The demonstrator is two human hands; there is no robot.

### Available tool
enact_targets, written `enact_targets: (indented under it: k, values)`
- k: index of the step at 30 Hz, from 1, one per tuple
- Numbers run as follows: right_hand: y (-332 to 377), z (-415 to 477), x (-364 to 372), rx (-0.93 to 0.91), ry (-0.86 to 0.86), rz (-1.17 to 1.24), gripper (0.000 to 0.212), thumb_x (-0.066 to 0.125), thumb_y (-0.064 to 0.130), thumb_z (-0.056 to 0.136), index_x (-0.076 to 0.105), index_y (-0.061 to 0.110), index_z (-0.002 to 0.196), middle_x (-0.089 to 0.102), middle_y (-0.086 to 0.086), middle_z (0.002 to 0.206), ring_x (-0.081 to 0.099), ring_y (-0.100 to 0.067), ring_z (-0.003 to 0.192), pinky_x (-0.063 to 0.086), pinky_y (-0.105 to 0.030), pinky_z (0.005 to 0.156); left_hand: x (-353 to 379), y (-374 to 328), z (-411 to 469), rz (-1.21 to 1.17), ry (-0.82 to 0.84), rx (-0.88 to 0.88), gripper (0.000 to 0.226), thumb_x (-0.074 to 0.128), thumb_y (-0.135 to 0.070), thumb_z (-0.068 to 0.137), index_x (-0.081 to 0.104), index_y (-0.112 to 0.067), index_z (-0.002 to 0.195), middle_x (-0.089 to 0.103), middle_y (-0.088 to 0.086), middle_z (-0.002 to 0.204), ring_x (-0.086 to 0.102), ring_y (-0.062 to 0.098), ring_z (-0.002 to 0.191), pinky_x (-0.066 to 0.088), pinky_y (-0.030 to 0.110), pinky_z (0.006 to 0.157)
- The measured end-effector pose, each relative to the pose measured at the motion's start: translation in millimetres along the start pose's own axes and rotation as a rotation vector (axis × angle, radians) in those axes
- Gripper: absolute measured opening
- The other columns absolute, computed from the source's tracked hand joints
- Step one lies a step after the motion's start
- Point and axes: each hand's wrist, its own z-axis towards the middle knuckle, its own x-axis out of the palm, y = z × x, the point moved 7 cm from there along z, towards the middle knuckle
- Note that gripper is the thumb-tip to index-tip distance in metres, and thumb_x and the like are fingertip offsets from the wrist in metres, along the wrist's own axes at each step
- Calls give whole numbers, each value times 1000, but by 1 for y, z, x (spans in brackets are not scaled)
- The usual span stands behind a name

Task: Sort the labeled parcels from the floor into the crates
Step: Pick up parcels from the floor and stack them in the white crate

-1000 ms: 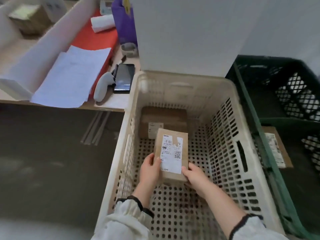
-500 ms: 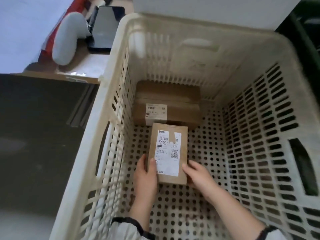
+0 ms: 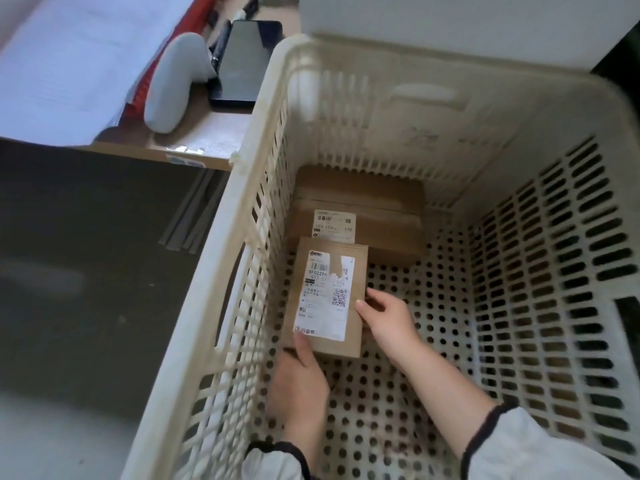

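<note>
Both hands inside cream crate [image 3: 221, 258]. Left hand [image 3: 299, 379] grips near end of labeled parcel [image 3: 325, 296], thumb on label; right hand [image 3: 388, 320] fingers against its right edge. Parcel seemingly on crate floor, touching larger parcel [image 3: 374, 216] behind

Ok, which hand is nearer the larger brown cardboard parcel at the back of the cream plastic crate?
Right. The right hand rests on the right edge of the smaller labelled parcel, closer to the larger brown cardboard parcel; the left hand grips the near end, farther away.
</note>
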Motion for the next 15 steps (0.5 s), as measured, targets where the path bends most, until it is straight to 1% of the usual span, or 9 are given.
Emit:
enact_targets:
  k: [2, 4, 6, 7, 9, 11, 13, 14, 15]
  values:
    - [3, 5, 11, -26, 36, -37, 48, 61, 22, 87, 53, 10, 133, 59, -5, 130, 56, -22, 119, 43, -44, 104, -3, 5, 7, -17, -28, -31, 85, 1, -66, 85, 60, -8, 102, 64, 11, 93, 60, 29, 83, 47, 35, 69]
    - [8, 6, 21, -51, 70, -63, 46, 60, 24, 88, 54, 11, 132, 61, -6, 128, 58, -20, 118, 44, -42, 104, -7, 9, 10, -48, -58, -52, 89, -1, -67, 82, 62, -6, 103, 65, 15, 99, 61, 32, 88, 50, 40, 77]
    - [10, 5, 28, -62, 78, -57, 43, 58, 21, 90, 55, 10, 131, 62, -6, 127, 58, -19, 117, 44, -40, 104, -12, 10, 11, -81, -76, -62, 83, 4, -62, 88, 61, -3, 106, 64, 18, 105, 60, 34, 95, 47, 40, 81]
    - [10, 4, 31, -66, 69, -59, 43, 58, 21, 90, 54, 10, 132, 61, -5, 128, 57, -17, 118, 43, -38, 105, -14, 9, 11, -90, -75, -65, 79, 7, -58, 91, 59, -2, 109, 63, 20, 110, 59, 35, 99, 43, 41, 82]
    - [10, 4, 34, -69, 52, -72, 44, 57, 23, 91, 53, 11, 133, 60, -4, 130, 56, -17, 120, 43, -37, 106, -16, 7, 10, -98, -66, -69, 73, 10, -54, 95, 57, -1, 115, 61, 21, 116, 56, 36, 106, 40, 41, 84]
    - [10, 1, 34, -64, 65, -63, 46, 56, 24, 92, 50, 12, 135, 58, -6, 132, 55, -17, 121, 42, -37, 106, -17, 5, 8, -82, -57, -73, 72, 10, -53, 96, 56, -1, 117, 59, 21, 119, 55, 37, 109, 40, 42, 88]
    - [13, -6, 32, -37, 82, -30, 50, 54, 26, 94, 44, 9, 140, 51, -6, 139, 50, -16, 126, 37, -31, 110, -17, 4, 5, -80, -48, -81, 76, 6, -54, 95, 56, -2, 119, 59, 21, 121, 55, 36, 111, 40, 43, 91]
    - [16, -12, 29, -20, 77, -15, 54, 53, 27, 95, 38, 8, 143, 46, -5, 143, 46, -17, 129, 33, -26, 109, -18, 5, 3, -91, -31, -92, 80, 2, -56, 94, 58, -4, 118, 61, 20, 119, 57, 35, 109, 42, 42, 90]
    - [20, -18, 24, 1, 60, -9, 58, 52, 29, 95, 31, 8, 145, 42, -4, 145, 42, -17, 132, 31, -24, 107, -20, 5, 0, -103, -11, -95, 84, -1, -59, 92, 61, -7, 114, 64, 18, 111, 60, 32, 102, 44, 39, 85]
